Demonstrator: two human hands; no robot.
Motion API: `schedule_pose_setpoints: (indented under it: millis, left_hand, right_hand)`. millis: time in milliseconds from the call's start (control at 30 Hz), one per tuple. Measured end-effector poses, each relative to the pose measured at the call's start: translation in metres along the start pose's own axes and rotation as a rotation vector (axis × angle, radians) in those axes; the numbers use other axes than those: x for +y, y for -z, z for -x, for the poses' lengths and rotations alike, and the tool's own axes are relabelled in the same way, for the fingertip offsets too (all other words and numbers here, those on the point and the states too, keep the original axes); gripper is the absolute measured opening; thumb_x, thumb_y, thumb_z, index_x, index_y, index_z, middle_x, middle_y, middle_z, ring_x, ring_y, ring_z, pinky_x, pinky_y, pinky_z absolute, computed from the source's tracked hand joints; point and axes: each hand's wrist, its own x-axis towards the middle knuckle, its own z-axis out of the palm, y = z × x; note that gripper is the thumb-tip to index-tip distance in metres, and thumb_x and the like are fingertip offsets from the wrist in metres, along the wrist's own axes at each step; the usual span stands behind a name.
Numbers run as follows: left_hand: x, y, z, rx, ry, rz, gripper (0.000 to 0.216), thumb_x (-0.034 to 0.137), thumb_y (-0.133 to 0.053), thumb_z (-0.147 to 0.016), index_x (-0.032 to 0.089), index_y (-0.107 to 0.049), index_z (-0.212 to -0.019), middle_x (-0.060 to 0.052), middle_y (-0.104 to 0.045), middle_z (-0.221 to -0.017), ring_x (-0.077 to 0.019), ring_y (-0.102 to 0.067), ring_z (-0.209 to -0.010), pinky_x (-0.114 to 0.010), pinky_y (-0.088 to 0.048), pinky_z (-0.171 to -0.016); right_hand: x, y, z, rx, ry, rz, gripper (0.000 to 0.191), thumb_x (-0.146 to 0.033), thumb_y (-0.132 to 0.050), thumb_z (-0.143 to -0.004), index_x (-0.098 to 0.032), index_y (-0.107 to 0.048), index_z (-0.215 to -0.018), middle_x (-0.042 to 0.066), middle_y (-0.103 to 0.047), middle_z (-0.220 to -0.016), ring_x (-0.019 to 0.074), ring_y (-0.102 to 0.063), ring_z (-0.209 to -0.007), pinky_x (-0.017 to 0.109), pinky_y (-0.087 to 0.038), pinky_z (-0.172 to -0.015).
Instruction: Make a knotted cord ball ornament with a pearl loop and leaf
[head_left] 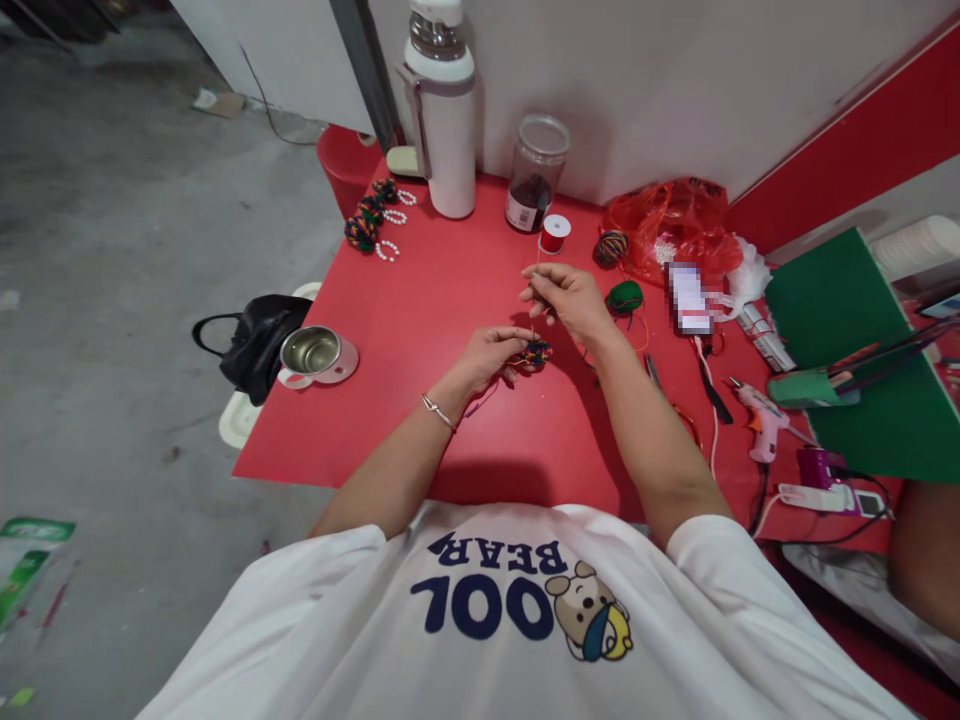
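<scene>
Over the red table my left hand [489,356] is closed on a small dark multicoloured yarn piece [535,353], pinching its left end between thumb and fingers. My right hand [564,298] is raised just above and beyond it, thumb and forefinger pressed together on a thin thread [533,325] that runs up from the piece. Whether a needle is also in that pinch is too small to tell. Beyond the right hand stand a spool of red thread [555,233], a multicoloured yarn ball [610,248] and a green yarn ball [625,296].
A steel mug [321,356] stands at the left edge, near finished-looking yarn pieces with bead loops [365,226]. At the back are a white flask [453,140] and a jar [531,190]. Rightward lie a phone [690,298], scissors [686,425] and a pink glue gun [766,425].
</scene>
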Motion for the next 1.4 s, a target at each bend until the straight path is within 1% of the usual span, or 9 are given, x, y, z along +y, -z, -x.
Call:
schedule_pose_setpoints:
  millis: [233, 433, 567, 833, 967, 1033, 1100, 1233, 1400]
  left_hand:
    - [-0.003, -0.003, 0.003, -0.024, -0.009, -0.043, 0.024, 0.011, -0.065, -0.088, 0.008, -0.078, -0.108, -0.009, -0.079, -0.076, -0.0144, -0.073, -0.056, -0.018, -0.048, -0.043]
    - [-0.005, -0.002, 0.0, -0.046, -0.01, -0.029, 0.026, 0.013, -0.064, -0.09, 0.008, -0.077, -0.111, -0.008, -0.079, -0.075, -0.0144, -0.073, -0.056, -0.017, -0.047, -0.042]
    - [-0.005, -0.001, 0.001, -0.054, -0.002, -0.054, 0.026, 0.014, -0.067, -0.089, 0.009, -0.078, -0.112, -0.008, -0.08, -0.077, -0.0142, -0.073, -0.057, -0.017, -0.047, -0.043]
    - [0.0, -0.003, 0.004, -0.028, 0.031, -0.036, 0.025, 0.011, -0.066, -0.088, 0.008, -0.077, -0.111, -0.008, -0.079, -0.074, -0.0155, -0.074, -0.056, -0.018, -0.047, -0.043]
    - [0.0, -0.003, 0.003, -0.025, 0.039, -0.047, 0.025, 0.012, -0.066, -0.088, 0.008, -0.077, -0.11, -0.009, -0.079, -0.074, -0.0151, -0.073, -0.056, -0.018, -0.047, -0.043]
    - [0.001, -0.002, 0.003, -0.034, 0.033, -0.046, 0.025, 0.013, -0.066, -0.089, 0.008, -0.077, -0.111, -0.009, -0.079, -0.074, -0.015, -0.073, -0.056, -0.018, -0.047, -0.044]
    - [0.002, 0.0, 0.003, -0.044, 0.027, -0.039, 0.025, 0.013, -0.065, -0.09, 0.008, -0.076, -0.111, -0.009, -0.079, -0.074, -0.0154, -0.073, -0.056, -0.018, -0.047, -0.043]
    - [0.004, 0.002, 0.003, -0.064, 0.024, -0.021, 0.027, 0.015, -0.066, -0.09, 0.008, -0.075, -0.114, -0.01, -0.079, -0.075, -0.0171, -0.075, -0.057, -0.018, -0.047, -0.042]
    - [0.005, 0.002, 0.004, -0.03, 0.03, -0.014, 0.021, 0.016, -0.068, -0.091, 0.009, -0.075, -0.11, -0.009, -0.078, -0.073, -0.0156, -0.073, -0.054, -0.017, -0.046, -0.042]
  right_hand:
    - [-0.007, 0.003, -0.012, 0.107, 0.122, 0.012, 0.043, -0.065, -0.068, -0.099, -0.025, -0.065, -0.114, -0.003, -0.074, -0.081, 0.0051, -0.062, -0.052, 0.014, -0.039, -0.042]
    - [-0.013, 0.01, -0.018, 0.095, 0.125, -0.018, 0.048, -0.068, -0.067, -0.099, -0.026, -0.065, -0.12, -0.004, -0.072, -0.078, 0.0057, -0.061, -0.051, 0.015, -0.038, -0.041]
    - [-0.017, 0.014, -0.019, 0.131, 0.136, -0.008, 0.049, -0.068, -0.067, -0.099, -0.027, -0.063, -0.126, -0.006, -0.067, -0.072, 0.0065, -0.06, -0.051, 0.015, -0.039, -0.041]
    - [-0.021, 0.021, -0.018, 0.214, 0.22, 0.02, 0.044, -0.067, -0.067, -0.099, -0.031, -0.068, -0.124, -0.004, -0.064, -0.078, 0.0108, -0.071, -0.072, 0.016, -0.051, -0.052]
    - [-0.02, 0.018, -0.005, 0.184, 0.248, 0.083, 0.039, -0.063, -0.07, -0.098, -0.033, -0.072, -0.123, -0.001, -0.068, -0.088, 0.0142, -0.073, -0.083, 0.02, -0.058, -0.061]
    - [-0.019, 0.019, 0.004, 0.158, 0.298, 0.175, 0.029, -0.056, -0.073, -0.098, -0.033, -0.077, -0.115, 0.002, -0.071, -0.095, 0.016, -0.073, -0.088, 0.025, -0.062, -0.068]
    - [-0.016, 0.023, 0.015, 0.071, 0.356, 0.31, 0.022, -0.051, -0.075, -0.097, -0.031, -0.08, -0.106, 0.003, -0.074, -0.099, 0.0175, -0.073, -0.088, 0.032, -0.065, -0.079]
    - [-0.009, 0.041, 0.031, -0.1, 0.485, 0.547, 0.019, -0.046, -0.071, -0.099, -0.03, -0.083, -0.098, 0.006, -0.079, -0.097, 0.0229, -0.073, -0.09, 0.044, -0.062, -0.093]
    - [-0.011, 0.062, 0.041, -0.243, 0.642, 0.89, 0.027, -0.031, -0.058, -0.106, -0.027, -0.082, -0.096, 0.011, -0.079, -0.097, 0.0261, -0.069, -0.099, 0.045, -0.056, -0.093]
